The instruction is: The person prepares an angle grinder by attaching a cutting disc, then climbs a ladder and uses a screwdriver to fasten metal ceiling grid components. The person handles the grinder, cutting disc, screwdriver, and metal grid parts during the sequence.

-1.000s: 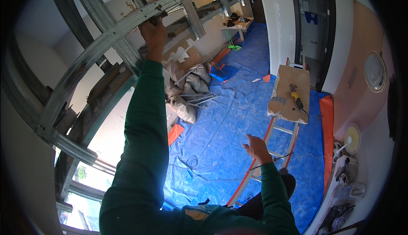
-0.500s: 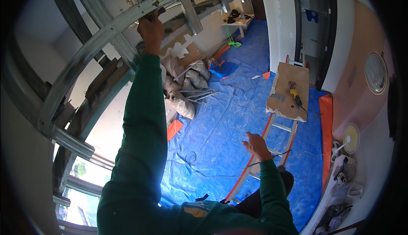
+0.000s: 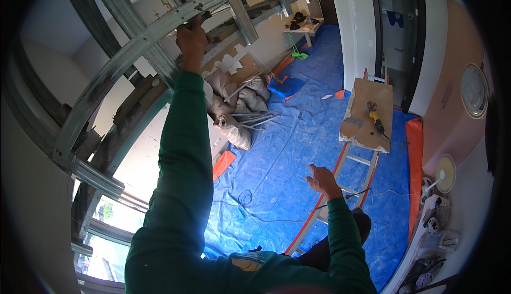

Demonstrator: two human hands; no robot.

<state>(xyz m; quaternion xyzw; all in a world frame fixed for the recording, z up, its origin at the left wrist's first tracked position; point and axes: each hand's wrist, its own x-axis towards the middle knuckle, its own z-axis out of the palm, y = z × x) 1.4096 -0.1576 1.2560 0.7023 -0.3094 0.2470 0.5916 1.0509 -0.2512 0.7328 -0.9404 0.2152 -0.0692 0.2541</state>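
My left hand [image 3: 191, 41] is raised at arm's length to a curved metal stud frame [image 3: 133, 44]. Its fingers are closed just under the frame's lower rail, round something small and dark that I cannot make out. My right hand [image 3: 323, 181] hangs in the air over the blue sheeting, beside the ladder. It holds nothing, and its thumb and forefinger stand apart.
Below me a ladder [image 3: 357, 159] with red rails carries a board [image 3: 362, 94], on which lies a yellow angle grinder [image 3: 377, 121]. Blue tarpaulin [image 3: 277, 171] covers the floor. Filled sacks [image 3: 234, 131] are heaped at left; a fan [image 3: 442, 174] stands at right.
The view has shifted slightly, so the room sits a little further right. My left hand stays at the rail, and my right hand keeps about the same pose.
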